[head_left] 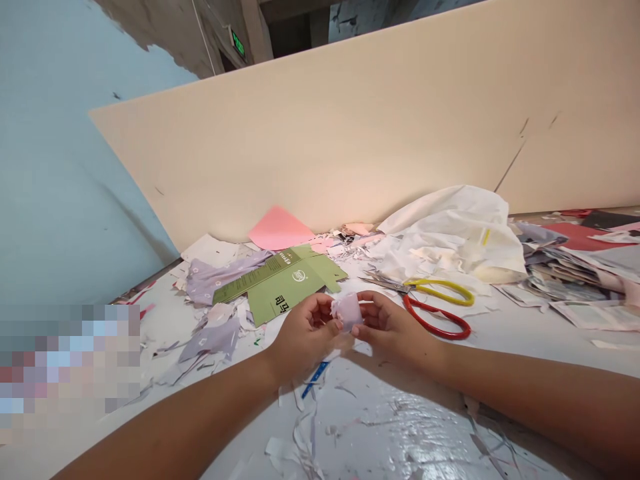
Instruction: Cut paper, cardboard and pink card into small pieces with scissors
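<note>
A small pale pink-lilac piece [349, 312], perhaps folded paper or cloth with a frayed left edge, is pinched between my two hands above the white tabletop [370, 413]. My left hand [313, 330] grips its left side with thumb and curled fingers. On its right side, my right hand [387, 325] holds it between thumb and fingertips. Just beyond my right hand lie scissors [435, 303] with one yellow and one red handle, their blades spread apart. A flattened green printed carton [280, 283] rests past my left hand. Below that hand is a blue strip-like object [315, 379].
Lilac patterned scraps [220, 277] and shredded bits litter the left side. A pink sheet [280, 230] and a crumpled white bag [460, 233] lie against the tall cream board [320, 147]. At right, paper scraps [570, 273] are heaped. The far left is pixelated.
</note>
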Tool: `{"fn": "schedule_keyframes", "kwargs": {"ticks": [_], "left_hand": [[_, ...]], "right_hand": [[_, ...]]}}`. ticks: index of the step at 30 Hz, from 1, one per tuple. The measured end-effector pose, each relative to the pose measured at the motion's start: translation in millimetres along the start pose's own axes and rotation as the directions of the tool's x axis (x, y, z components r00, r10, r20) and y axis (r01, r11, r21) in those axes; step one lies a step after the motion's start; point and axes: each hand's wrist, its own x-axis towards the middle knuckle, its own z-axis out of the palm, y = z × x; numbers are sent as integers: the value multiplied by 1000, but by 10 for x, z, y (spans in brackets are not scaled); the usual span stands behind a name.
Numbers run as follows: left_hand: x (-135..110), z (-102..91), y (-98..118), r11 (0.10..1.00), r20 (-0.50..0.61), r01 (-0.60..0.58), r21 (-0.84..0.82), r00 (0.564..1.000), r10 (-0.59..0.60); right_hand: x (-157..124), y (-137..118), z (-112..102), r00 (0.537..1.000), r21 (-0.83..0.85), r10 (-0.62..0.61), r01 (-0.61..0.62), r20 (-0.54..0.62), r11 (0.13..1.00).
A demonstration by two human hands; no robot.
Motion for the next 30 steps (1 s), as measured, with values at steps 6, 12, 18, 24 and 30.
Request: {"fn": "schedule_keyframes", "kwargs": {"ticks": [6,12,18,24,30], "left_hand": [[-35,26,27,1000,91,-26,-10,996,27],[-31,44,56,1000,34,-7,6,999,7],[-50,62,38,1000,87,-15,20,996,13],[-40,60,55,998,-56,-11,69,998,14],[34,39,69,1000,-173,12,-20,985,-15]], "right_hand": [[-21,14,5,1000,-89,-5,7,24,996],[-46,-97,30,997,-40,1,2,76,999],[-93,-147,75,993,-140,2,15,117,990],[-56,-119,13,978,-89,157,-170,-138,981],[24,-51,-25,964,195,238,-213,-115,957]]}}
